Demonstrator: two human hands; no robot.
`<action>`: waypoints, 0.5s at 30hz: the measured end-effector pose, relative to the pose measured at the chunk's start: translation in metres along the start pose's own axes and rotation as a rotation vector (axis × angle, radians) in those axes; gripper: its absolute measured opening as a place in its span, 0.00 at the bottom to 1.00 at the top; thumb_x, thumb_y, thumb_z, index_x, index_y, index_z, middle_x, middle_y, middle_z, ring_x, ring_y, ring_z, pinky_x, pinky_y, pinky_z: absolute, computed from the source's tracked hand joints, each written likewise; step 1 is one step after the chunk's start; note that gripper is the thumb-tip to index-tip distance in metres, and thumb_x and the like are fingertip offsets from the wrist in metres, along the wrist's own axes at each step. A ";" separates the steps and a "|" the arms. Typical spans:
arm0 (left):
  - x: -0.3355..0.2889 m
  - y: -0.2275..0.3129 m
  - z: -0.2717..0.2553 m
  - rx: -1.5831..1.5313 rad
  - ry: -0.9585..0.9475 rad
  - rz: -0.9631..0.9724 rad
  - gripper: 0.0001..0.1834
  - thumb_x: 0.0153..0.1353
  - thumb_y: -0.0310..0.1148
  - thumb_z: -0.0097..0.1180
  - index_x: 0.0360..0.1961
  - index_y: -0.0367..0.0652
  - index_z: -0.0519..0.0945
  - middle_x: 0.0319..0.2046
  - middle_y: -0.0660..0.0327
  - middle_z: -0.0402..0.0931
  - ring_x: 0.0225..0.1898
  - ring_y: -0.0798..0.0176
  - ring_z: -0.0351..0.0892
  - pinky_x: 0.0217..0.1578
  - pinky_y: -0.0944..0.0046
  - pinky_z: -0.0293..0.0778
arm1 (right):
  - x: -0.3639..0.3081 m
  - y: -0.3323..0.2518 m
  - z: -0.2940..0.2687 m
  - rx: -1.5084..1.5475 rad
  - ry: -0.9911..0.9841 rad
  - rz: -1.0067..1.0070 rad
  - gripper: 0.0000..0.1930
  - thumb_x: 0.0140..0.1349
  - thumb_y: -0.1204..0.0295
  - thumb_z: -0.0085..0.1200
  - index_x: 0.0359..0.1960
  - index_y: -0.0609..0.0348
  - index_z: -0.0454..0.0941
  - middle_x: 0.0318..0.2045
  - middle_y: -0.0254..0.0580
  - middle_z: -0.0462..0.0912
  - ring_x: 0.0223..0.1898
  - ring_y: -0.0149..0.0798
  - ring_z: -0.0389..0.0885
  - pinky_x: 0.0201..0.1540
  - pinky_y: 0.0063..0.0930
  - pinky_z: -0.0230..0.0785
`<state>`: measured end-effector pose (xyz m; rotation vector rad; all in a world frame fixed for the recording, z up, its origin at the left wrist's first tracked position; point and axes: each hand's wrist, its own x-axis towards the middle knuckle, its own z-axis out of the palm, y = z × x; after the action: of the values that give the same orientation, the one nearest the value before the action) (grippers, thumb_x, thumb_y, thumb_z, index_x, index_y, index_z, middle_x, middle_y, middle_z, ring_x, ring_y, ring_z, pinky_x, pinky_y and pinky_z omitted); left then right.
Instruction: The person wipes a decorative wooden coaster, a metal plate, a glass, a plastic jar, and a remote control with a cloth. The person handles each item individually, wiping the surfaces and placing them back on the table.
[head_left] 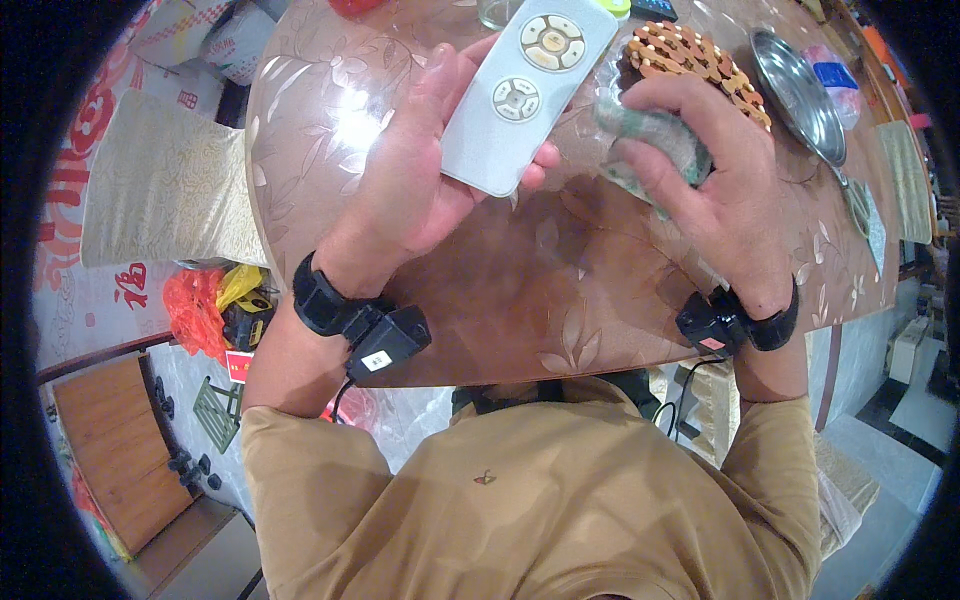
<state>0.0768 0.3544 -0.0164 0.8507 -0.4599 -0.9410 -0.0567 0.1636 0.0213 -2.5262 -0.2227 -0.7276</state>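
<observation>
A white remote control [492,150] with two round clusters of buttons lies tilted across my left hand [405,180], its button side up. The fingers of that hand wrap behind the remote, and their tips show at its lower right edge. To the right, my right hand [735,170] is closed around a crumpled grey-green cloth [670,140], with the thumb pressed on it. The cloth is just above the table, close to the remote but apart from it; whether it touches the table I cannot tell. Each wrist wears a black strap with a small black device.
The brown table [480,300] has a glossy leaf-patterned cover. Beyond my right hand are a brown wooden trivet [695,55], a shiny metal plate [795,95] and scissors [858,205]. A pale covered chair [170,180] stands left, above red and yellow plastic bags [195,310].
</observation>
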 end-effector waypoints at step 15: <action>0.000 -0.012 0.000 0.072 -0.093 0.026 0.36 0.74 0.58 0.32 0.70 0.41 0.57 0.54 0.55 0.73 0.40 0.60 0.81 0.40 0.63 0.81 | 0.001 -0.003 0.009 -0.013 -0.113 -0.063 0.21 0.59 0.76 0.60 0.55 0.49 0.80 0.39 0.44 0.79 0.38 0.46 0.80 0.42 0.34 0.73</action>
<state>0.0703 0.3504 -0.0261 0.8662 -0.5871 -0.9475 -0.0530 0.1706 0.0164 -2.5855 -0.3389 -0.6124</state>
